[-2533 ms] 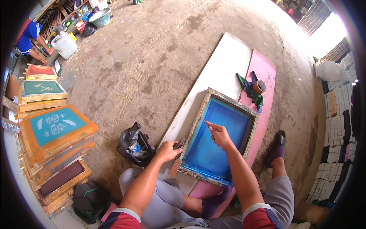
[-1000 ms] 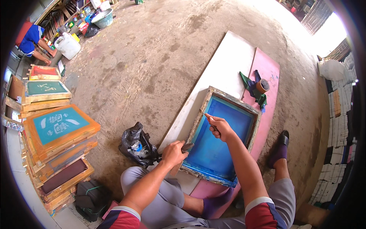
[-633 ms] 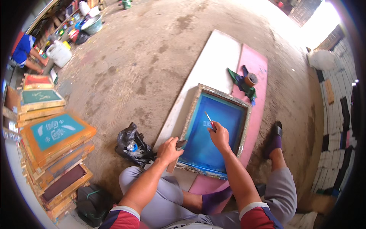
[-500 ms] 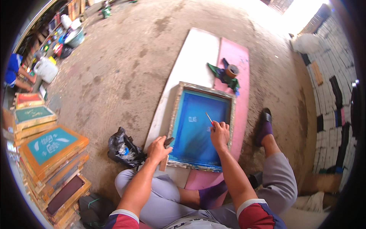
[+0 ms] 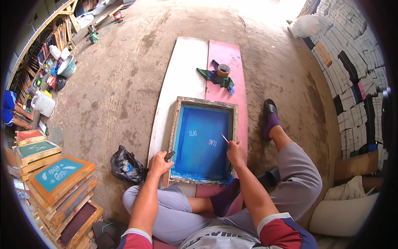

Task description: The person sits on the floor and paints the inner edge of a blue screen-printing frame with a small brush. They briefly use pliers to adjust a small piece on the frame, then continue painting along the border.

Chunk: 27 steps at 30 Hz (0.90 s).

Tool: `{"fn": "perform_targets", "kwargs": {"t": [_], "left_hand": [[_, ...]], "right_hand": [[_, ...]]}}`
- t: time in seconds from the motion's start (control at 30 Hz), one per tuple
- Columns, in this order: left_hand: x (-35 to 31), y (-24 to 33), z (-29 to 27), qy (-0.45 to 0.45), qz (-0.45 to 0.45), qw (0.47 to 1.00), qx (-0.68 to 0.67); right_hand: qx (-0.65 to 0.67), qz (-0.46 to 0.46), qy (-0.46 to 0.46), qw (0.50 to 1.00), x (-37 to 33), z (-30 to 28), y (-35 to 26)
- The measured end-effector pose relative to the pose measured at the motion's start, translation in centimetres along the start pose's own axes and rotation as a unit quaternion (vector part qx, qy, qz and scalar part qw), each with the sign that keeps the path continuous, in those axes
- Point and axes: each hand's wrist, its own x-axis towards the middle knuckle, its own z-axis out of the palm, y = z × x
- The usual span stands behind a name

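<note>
A blue printing screen (image 5: 202,143) in a worn wooden frame (image 5: 234,120) lies before me, with two small pale letter marks on its mesh. My right hand (image 5: 236,154) pinches a thin tool (image 5: 224,137) with a reddish grip and a slim pale tip, held over the right side of the mesh. At the frame's lower left, my left hand (image 5: 159,163) is closed round a wooden strip (image 5: 166,179); its dark upper end (image 5: 169,155) sticks out by the thumb. Whether the tool's tip touches the mesh I cannot tell.
White and pink boards (image 5: 182,62) lie under the frame. Brown tape (image 5: 223,70) rests on a green cloth (image 5: 226,82). A black plastic bag (image 5: 127,165) and stacked screens (image 5: 62,174) stand left. Another person (image 5: 12,110) works far left; stacked bundles (image 5: 352,74) line the right.
The view has shifted, so the boards and frame appear farther left. My right hand has drawn back toward the frame's right edge, uncovering the second letter mark. My left hand keeps its grip.
</note>
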Motion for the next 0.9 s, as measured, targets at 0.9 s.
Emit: {"fn": "perform_targets", "kwargs": {"t": [0.9], "left_hand": [[3.2, 1.4, 0.6, 0.029, -0.047, 0.989, -0.134]], "right_hand": [[0.088, -0.229, -0.098, 0.965, 4.6, 2.2, -14.3]]}}
